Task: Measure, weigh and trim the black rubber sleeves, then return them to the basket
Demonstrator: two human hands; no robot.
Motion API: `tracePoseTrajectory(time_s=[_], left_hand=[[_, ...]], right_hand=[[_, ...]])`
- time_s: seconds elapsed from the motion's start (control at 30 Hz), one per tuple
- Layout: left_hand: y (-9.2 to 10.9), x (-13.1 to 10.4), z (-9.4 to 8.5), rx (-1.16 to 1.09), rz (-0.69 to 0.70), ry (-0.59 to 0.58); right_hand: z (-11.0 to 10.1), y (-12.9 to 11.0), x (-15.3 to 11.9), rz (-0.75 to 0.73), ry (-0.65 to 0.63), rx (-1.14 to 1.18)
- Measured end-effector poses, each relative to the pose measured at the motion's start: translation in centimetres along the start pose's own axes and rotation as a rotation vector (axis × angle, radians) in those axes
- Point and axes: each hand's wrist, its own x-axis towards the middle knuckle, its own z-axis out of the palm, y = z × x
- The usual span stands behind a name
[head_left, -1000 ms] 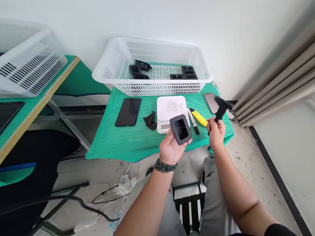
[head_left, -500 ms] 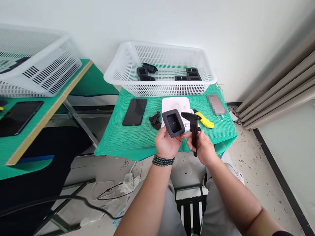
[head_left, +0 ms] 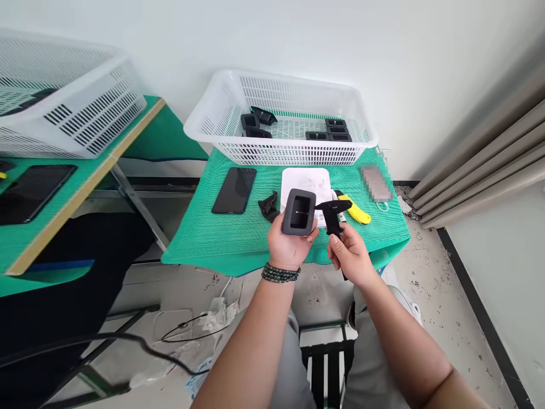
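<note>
we see white scale (head_left: 305,179) partly hidden behind black frame (head_left: 291,210) | blurred item (head_left: 376,183) by tabletop's (head_left: 213,241) right edge | left basket (head_left: 91,111) cut off

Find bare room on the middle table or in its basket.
Green cloth lies bare between the phone and the front edge; the basket has room between its left black parts and right black parts. Crowded: around the scale, left hand, right hand and yellow tool.

White baskets (head_left: 97,105): 2. Black pieces (head_left: 339,130) in centre basket (head_left: 289,154): 7. Held hollow block (head_left: 299,218): 1. T-shaped tool (head_left: 332,215): 1. Scale (head_left: 305,178): 1.
</note>
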Motion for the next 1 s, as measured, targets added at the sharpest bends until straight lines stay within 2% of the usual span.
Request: tracePoseTrajectory(time_s=[0.17, 0.3, 0.5, 0.63, 0.8, 1.0], left_hand=[[-0.5, 0.6, -1.0, 0.035, 0.019, 0.134], [-0.7, 0.8, -1.8, 0.030, 0.037, 0.163], [-0.2, 0.2, -1.5, 0.046, -0.006, -0.003], [0.0, 0.1, -0.9, 0.017, -0.045, -0.068], [0.5, 0.2, -0.7, 0.054, -0.068, -0.148], [0.5, 0.3, -0.7, 0.138, -0.136, -0.243]], right_hand=[[-0.1, 0.0, 0.2, -0.034, 0.012, 0.012], [-0.2, -0.1, 0.4, 0.073, -0.033, 0.154], [1.1, -0.1, -0.6, 0.325, -0.242, 0.438], [2.5, 0.2, -1.2, 0.425, -0.349, 0.517], [3.8, 0.8, -1.6, 0.434, -0.296, 0.544], [4.8, 1.4, -1.8, 0.458, -0.204, 0.472]])
